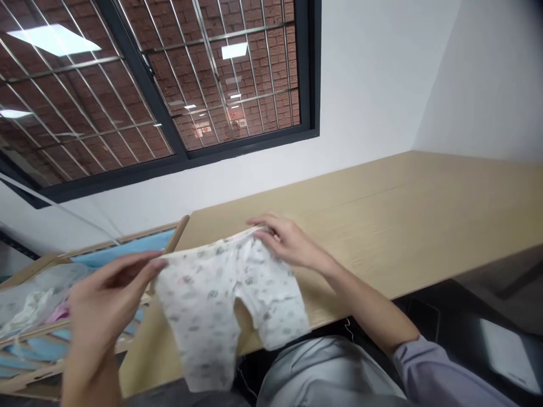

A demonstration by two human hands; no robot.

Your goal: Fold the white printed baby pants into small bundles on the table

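Observation:
A small pair of white baby pants [207,294] with a scattered print hangs between my two hands, waistband up and legs down. My left hand [110,288] pinches the left end of the waistband between thumb and fingers. At the other end, my right hand [282,237] grips the waistband with thumb and fingertips. The legs are spread apart, the left one hanging lower past the table's near edge. Slight blur softens the print and the left leg.
The light wooden table [382,209] runs along the white wall below a barred window [212,73]. On the left stands a wooden crib [178,234] with blue lining [136,249] and clothes in clear plastic [38,299]. A dark surface lies at lower right.

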